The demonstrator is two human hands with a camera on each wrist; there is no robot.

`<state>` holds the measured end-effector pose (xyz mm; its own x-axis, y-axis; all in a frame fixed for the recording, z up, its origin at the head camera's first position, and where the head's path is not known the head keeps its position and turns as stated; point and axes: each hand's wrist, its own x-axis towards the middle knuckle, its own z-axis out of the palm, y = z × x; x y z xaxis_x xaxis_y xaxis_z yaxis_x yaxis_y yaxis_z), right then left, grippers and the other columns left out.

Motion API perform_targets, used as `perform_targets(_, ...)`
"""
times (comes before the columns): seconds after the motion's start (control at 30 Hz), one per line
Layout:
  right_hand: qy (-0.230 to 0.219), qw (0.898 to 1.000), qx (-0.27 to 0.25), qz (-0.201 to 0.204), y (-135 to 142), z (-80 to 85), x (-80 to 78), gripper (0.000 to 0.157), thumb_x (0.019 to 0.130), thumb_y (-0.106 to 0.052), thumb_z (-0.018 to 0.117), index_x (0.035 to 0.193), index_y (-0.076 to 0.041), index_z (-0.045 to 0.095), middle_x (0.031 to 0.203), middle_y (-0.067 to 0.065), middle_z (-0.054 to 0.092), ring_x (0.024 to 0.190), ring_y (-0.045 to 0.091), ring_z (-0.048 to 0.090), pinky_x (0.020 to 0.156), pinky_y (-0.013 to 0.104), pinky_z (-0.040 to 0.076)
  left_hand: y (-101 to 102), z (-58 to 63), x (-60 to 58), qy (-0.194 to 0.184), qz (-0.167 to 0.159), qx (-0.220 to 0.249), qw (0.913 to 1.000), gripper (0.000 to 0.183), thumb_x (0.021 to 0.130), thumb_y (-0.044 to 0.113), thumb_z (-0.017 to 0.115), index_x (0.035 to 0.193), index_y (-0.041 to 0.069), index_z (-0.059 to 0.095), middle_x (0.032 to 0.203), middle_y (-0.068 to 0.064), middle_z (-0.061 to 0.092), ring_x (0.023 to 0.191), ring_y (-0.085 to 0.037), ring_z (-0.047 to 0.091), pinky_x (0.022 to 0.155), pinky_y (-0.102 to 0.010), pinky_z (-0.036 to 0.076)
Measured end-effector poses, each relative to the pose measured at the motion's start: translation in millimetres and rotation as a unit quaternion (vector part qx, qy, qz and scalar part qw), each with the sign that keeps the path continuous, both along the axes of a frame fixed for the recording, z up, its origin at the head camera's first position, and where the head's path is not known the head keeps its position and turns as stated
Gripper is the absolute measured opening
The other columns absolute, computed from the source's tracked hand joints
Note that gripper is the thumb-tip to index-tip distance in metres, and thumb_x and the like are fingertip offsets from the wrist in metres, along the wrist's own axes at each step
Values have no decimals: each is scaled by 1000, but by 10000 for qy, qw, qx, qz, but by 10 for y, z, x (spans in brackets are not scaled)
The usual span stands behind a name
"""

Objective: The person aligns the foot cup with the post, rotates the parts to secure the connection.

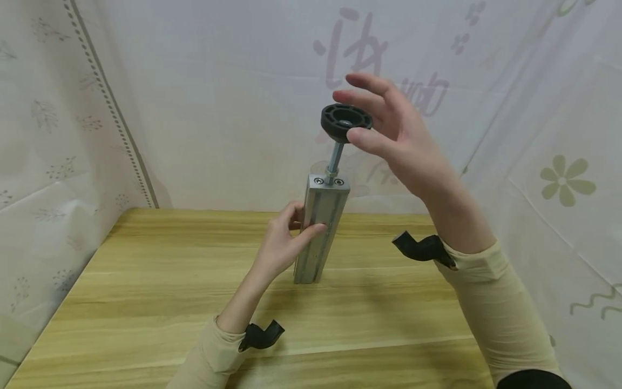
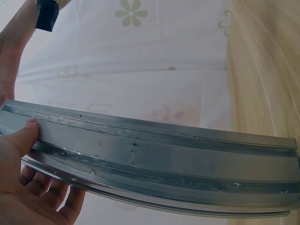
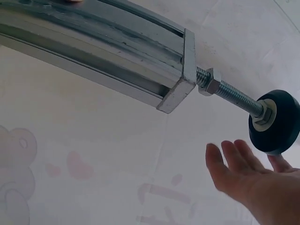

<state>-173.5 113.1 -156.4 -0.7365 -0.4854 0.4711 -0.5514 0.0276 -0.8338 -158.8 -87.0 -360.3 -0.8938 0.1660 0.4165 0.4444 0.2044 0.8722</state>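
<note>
An aluminium profile (image 1: 323, 232) stands upright on the table, leaning slightly. My left hand (image 1: 282, 243) grips it around its upper half, thumb across the near face; in the left wrist view that thumb (image 2: 23, 138) lies along the grooved side. From the profile's end plate, held by two screws, rises a threaded rod (image 3: 236, 98) with a hex nut (image 3: 211, 82). A black round levelling foot (image 1: 346, 121) tops the rod, its ribbed underside facing up. My right hand (image 1: 403, 135) is beside the foot, fingers spread and loosely bent, thumb tip right at its rim.
The wooden table (image 1: 170, 270) reaches back to a printed white curtain (image 1: 218, 108), which also hangs on both sides. Black curved mounts (image 1: 420, 247) stick out at both sleeve cuffs. A dark round thing (image 1: 532, 380) shows at the bottom right edge.
</note>
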Motion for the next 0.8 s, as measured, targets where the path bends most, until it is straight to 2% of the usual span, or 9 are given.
perform_targets(0.2,-116,9960,-381,797,53,-28,-90,62,94,0,53,154,-9,39,151,22,52,127,30,64,113,32,46,1,-9,-7,-3,-5,31,10000,31,92,20,77,117,10,61,98,-9,70,95,-23,69,86,-43,57)
perform_targets(0.3,-158,9944,-425,950,53,-30,-94,62,96,2,50,155,-8,38,149,23,53,128,31,63,113,33,45,0,-8,-10,8,-10,36,10000,32,92,20,76,118,10,61,99,-10,70,96,-24,69,86,-44,57)
perform_targets(0.4,-167,9971,-295,683,32,-21,-57,61,97,2,53,155,-7,38,144,20,55,128,28,62,111,30,47,-2,-8,-10,16,2,8,10000,32,92,20,77,119,10,61,99,-10,70,96,-24,70,85,-41,57)
perform_targets(0.6,206,9989,87,-411,-75,-21,24,58,91,-5,69,145,-9,48,127,11,58,115,25,61,97,26,53,-4,0,-11,47,24,2,10000,33,92,19,77,118,9,61,99,-10,70,95,-22,68,89,-43,57)
perform_targets(0.7,376,9969,127,-673,-116,-31,34,57,88,-6,73,141,-10,51,121,10,57,110,26,58,95,28,52,-1,2,-13,37,19,7,10000,33,92,20,77,119,10,61,100,-10,71,96,-22,69,89,-45,57)
perform_targets(0.8,455,9959,137,-765,-127,-40,35,58,87,-6,74,140,-10,51,120,9,56,112,24,57,99,31,50,5,2,-16,52,21,12,10000,33,92,19,77,119,9,61,101,-10,71,95,-23,69,89,-46,58)
